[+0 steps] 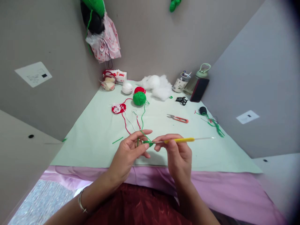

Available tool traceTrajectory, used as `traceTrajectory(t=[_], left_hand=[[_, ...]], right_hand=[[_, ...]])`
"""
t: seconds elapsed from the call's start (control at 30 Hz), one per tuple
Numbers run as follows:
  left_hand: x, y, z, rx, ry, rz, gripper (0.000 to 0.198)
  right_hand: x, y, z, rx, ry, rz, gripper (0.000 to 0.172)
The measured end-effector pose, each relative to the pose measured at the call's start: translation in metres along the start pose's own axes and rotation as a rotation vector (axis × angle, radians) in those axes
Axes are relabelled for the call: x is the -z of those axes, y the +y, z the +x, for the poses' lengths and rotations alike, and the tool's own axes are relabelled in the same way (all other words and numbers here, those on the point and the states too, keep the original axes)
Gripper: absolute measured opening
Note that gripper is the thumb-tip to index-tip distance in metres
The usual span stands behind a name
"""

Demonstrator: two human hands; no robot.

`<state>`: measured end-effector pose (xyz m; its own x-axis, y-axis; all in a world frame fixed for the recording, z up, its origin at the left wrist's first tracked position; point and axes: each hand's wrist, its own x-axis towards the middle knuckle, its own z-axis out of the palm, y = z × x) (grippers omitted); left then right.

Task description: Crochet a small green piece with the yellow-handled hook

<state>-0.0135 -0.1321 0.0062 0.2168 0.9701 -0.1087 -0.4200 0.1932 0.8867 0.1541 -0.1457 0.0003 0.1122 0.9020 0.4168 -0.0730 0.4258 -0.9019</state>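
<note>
Pinched in my left hand (131, 147) is a small green crochet piece (148, 143), with green yarn (143, 116) running over the fingers. That strand leads back to a green yarn ball (139, 98). My right hand (178, 153) is closed on the yellow grip of a crochet hook (181, 140). One thin metal end of the hook reaches left to the green piece; the other end points right. Whether a loop sits on the hook tip is too small to tell. Red and white strands lie just beyond my left hand.
Orange-handled thread snips (178, 118) lie right of centre. Farther back are a red-and-white crocheted piece (119, 108), a white yarn ball (127, 88) and white stuffing (157, 86). A pen cup (181, 82), bottle (199, 76), phone (199, 90) and yarn scraps (217, 126) stand or lie along the right.
</note>
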Motion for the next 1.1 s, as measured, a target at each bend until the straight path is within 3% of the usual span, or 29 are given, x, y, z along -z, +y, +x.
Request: traceTrajectory(t=[0.2, 0.27, 0.37, 0.5, 0.67, 0.8, 1.0, 1.1], left_hand=[[-0.007, 0.001, -0.005, -0.119, 0.083, 0.090, 0.029], [-0.009, 0.001, -0.006, -0.105, 0.077, 0.070, 0.033], [-0.008, 0.000, -0.006, -0.021, 0.026, -0.007, 0.046], [-0.006, 0.002, -0.004, 0.058, -0.008, -0.057, 0.048], [-0.009, 0.008, -0.004, 0.076, -0.002, -0.093, 0.043], [-0.007, 0.005, -0.005, 0.054, -0.001, -0.058, 0.042], [-0.002, 0.001, -0.006, -0.041, 0.043, 0.086, 0.034], [-0.003, 0.002, -0.007, -0.057, 0.038, 0.102, 0.034]], right_hand=[[0.001, 0.003, -0.009, 0.473, -0.119, -0.509, 0.029], [-0.001, 0.006, -0.009, 0.561, -0.129, -0.629, 0.030], [-0.004, 0.009, -0.009, 0.500, -0.061, -0.575, 0.030], [-0.004, 0.007, -0.004, 0.186, 0.053, -0.163, 0.022], [-0.004, 0.005, 0.007, -0.078, -0.011, 0.252, 0.021], [-0.002, 0.004, 0.004, -0.048, 0.003, 0.176, 0.022], [0.003, -0.003, -0.011, 0.165, -0.007, -0.257, 0.025], [0.003, -0.003, -0.012, 0.221, 0.010, -0.253, 0.027]])
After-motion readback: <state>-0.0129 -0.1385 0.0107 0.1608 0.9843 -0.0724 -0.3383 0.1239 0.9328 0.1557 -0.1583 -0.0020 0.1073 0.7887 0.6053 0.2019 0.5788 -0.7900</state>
